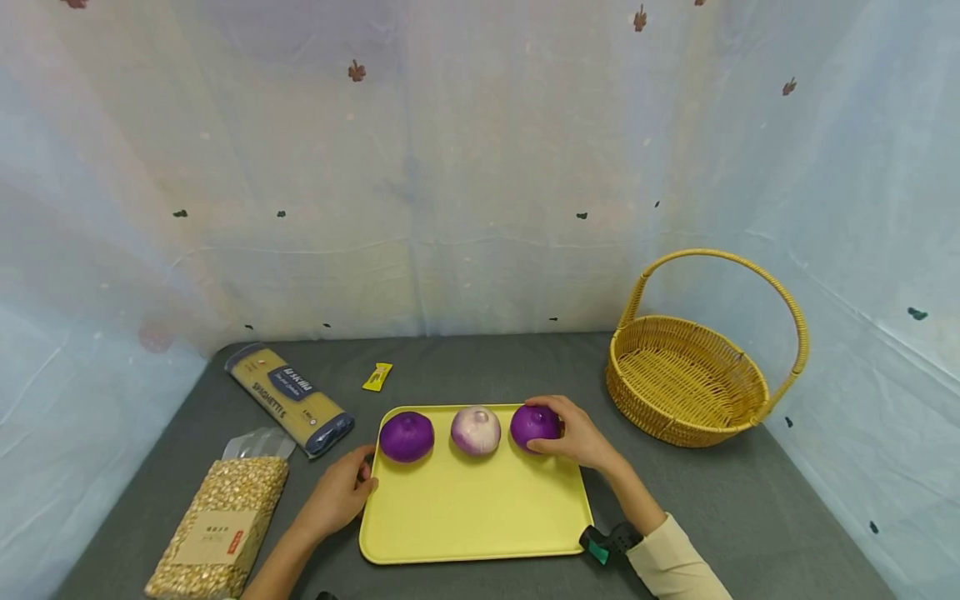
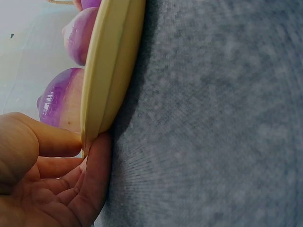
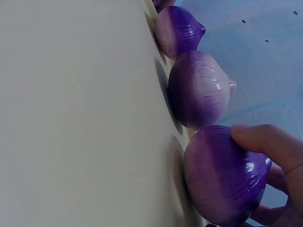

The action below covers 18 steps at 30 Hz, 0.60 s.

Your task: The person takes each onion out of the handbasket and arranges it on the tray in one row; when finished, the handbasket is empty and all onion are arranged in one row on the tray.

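Onions are lined in a row along the far edge of the yellow tray (image 1: 480,517), so each one can be reached from the side without disturbing the others. The right onion (image 1: 534,426) is gripped by the right hand (image 1: 576,435), whose fingers and thumb are curled around it while it seems still to rest on the tray. The pale middle onion (image 1: 476,430) and the left onion (image 1: 407,436) are not touched. The tray is steadied at its left rim by the left hand (image 1: 341,493), with the thumb and fingers pinching the edge, probably to stop it from sliding. The tray lies on a grey cloth surface (image 1: 712,500), where a wicker basket (image 1: 693,375), a spaghetti packet (image 1: 291,400), a grain bag (image 1: 221,525) and a small yellow sachet (image 1: 377,377) are also seen. Pale draped sheets (image 1: 480,167) enclose the place.
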Motion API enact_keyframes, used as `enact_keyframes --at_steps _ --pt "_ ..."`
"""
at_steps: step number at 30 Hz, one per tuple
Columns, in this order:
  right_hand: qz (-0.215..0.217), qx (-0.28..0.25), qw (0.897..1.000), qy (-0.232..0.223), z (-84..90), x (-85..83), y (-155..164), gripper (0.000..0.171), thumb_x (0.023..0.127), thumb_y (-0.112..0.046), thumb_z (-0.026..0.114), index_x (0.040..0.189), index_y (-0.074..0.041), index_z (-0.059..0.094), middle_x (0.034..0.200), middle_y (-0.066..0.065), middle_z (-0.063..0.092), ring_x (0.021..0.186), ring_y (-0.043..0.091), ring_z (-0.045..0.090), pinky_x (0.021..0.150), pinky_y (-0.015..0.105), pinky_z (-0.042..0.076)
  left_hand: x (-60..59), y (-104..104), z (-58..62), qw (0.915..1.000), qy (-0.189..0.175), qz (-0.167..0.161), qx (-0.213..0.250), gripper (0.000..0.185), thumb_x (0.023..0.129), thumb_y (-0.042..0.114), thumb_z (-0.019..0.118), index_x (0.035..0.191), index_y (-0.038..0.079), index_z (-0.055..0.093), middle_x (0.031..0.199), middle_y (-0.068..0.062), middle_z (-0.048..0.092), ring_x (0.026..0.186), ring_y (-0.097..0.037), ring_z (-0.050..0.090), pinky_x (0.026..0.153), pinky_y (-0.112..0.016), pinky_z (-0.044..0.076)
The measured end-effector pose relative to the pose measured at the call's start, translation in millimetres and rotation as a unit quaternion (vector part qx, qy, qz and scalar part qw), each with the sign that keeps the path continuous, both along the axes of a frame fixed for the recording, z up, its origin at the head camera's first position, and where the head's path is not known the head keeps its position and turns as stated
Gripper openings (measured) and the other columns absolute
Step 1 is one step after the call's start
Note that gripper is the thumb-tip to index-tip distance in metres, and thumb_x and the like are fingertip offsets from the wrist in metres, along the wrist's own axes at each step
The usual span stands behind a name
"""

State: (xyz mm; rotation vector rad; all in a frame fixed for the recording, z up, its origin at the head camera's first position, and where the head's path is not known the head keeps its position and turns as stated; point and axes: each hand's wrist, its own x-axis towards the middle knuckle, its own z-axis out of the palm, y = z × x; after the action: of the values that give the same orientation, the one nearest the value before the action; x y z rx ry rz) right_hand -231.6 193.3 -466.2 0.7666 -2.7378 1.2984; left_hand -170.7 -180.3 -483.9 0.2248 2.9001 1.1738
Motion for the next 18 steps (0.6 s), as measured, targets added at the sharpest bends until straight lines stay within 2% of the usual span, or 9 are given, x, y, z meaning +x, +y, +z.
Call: enact_keyframes --at_steps 18 --pt "0.009 0.001 1.0 -0.001 0.2 -0.8 -1.3 0.068 0.073 -0.029 0.079 0.132 -0.01 0.05 0.124 0.012 0.048 0.111 0.028 0.049 0.086 0.044 0.044 -1.4 -0.6 -1.0 0.9999 -0.014 -0.001 0.002 0.044 0.082 -0.001 0.063 0.124 -0.009 0.05 0.074 -0.001 0.046 0.057 -0.009 0.043 0.049 -0.024 0.036"
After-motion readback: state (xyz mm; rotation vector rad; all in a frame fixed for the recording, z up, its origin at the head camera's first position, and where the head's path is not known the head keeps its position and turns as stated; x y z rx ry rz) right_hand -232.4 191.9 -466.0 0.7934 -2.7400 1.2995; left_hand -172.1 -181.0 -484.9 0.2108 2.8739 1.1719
